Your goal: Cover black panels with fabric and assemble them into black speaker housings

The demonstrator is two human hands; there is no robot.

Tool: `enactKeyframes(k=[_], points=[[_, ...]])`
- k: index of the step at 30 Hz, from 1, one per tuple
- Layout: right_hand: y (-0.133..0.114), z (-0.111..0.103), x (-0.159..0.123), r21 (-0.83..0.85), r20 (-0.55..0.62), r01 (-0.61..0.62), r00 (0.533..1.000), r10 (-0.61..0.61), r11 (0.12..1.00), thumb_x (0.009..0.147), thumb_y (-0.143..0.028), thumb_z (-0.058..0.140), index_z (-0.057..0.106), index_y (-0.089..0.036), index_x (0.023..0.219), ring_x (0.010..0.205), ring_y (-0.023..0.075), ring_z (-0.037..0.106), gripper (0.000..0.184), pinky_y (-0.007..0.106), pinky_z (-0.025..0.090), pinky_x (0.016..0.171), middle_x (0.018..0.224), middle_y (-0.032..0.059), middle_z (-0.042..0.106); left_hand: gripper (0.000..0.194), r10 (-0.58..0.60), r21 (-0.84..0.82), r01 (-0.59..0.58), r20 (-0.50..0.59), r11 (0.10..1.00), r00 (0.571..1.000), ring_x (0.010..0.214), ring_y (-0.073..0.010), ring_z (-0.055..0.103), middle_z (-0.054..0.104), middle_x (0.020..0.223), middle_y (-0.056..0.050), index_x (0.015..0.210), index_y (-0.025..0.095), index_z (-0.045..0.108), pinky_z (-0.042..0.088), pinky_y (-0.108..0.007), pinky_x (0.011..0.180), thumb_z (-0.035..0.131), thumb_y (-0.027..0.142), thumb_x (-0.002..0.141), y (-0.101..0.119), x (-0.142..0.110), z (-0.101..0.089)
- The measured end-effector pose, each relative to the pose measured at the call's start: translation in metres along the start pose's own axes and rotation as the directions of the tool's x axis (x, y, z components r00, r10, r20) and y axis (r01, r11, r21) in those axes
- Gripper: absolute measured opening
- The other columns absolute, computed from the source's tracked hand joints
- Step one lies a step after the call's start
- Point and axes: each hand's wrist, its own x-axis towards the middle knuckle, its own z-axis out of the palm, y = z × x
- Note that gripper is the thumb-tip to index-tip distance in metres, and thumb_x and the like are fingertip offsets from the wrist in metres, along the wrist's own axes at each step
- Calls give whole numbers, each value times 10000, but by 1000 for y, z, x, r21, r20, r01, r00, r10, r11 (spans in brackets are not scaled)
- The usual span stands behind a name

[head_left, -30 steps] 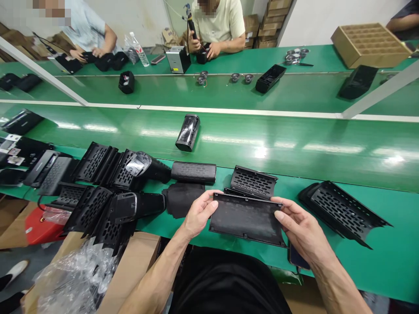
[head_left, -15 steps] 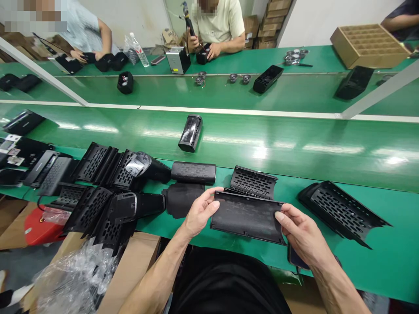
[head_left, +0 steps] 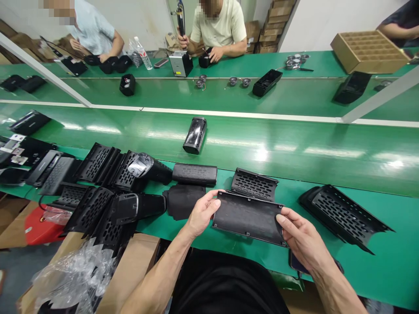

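Both my hands hold a black curved plastic panel (head_left: 247, 217) just above the near edge of the green bench. My left hand (head_left: 201, 212) grips its left end, thumb on top. My right hand (head_left: 299, 235) pinches its right end. The panel's smooth, dusty inner side faces me. Behind it lies a perforated black grille (head_left: 253, 184). A stack of similar grilles (head_left: 340, 211) sits to the right. Left of my hands are a black fabric piece (head_left: 181, 199) and a covered speaker body (head_left: 194, 173).
Several black grilles and speaker housings (head_left: 98, 187) crowd the bench at left, above a cardboard box with plastic wrap (head_left: 68, 274). A cylindrical speaker (head_left: 194, 135) lies on the conveyor belt. Two people work across the belt; a cardboard divider tray (head_left: 368, 51) stands far right.
The panel has tilted slightly and moved a little away from me between my hands. The speaker on the belt has drifted right. The person opposite has raised a tool.
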Motion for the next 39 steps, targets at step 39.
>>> enactKeyframes(k=[39], points=[[-12,24,-8,92,-50,-20,998,25,996,664,-319,1018,789,-255,960,595,60,586,380,104,565,590,796,-33,694,396,13,-122,-26,-105,992,994,801,-151,669,759,915,-52,1148,150,749,521,-241,758,826,442,892,8,1,5]])
